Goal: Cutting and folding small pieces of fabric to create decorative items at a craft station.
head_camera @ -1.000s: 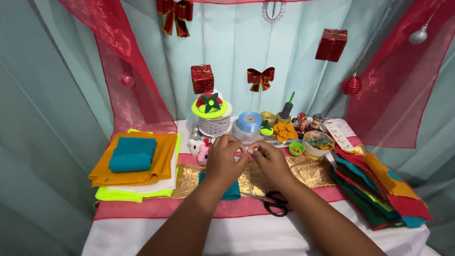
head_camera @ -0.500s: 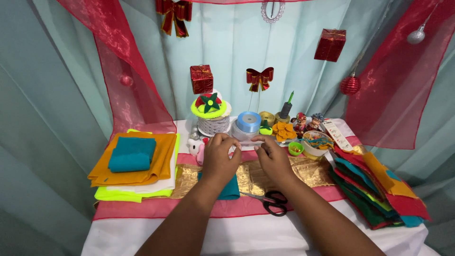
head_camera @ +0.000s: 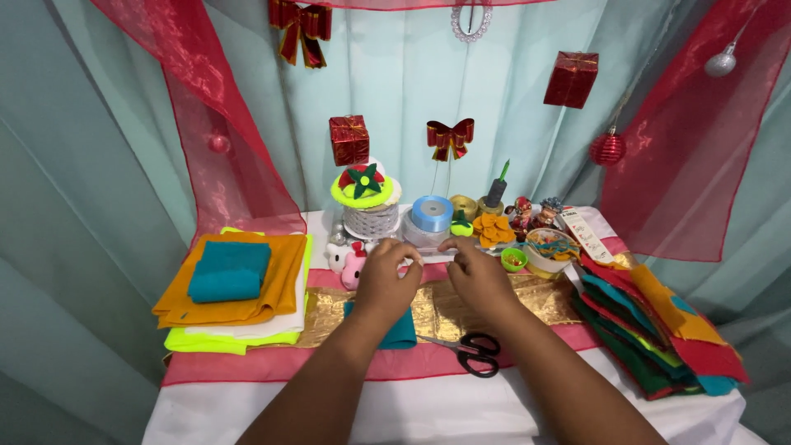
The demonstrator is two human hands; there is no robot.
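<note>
Black-handled scissors point(head_camera: 476, 353) lie low at centre on crinkled gold foil cloth point(head_camera: 527, 298). Just above, the left hand point(head_camera: 386, 280) and right hand point(head_camera: 478, 276) pinch a thin pale strip point(head_camera: 434, 257) between their fingertips. Beyond stands a blue ribbon spool point(head_camera: 432, 213).

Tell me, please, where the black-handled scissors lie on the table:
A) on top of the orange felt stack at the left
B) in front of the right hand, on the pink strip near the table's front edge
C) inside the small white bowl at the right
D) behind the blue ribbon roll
B: the scissors lie closed on the pink strip, just below the right hand and its forearm, far from the felt stacks.
</note>
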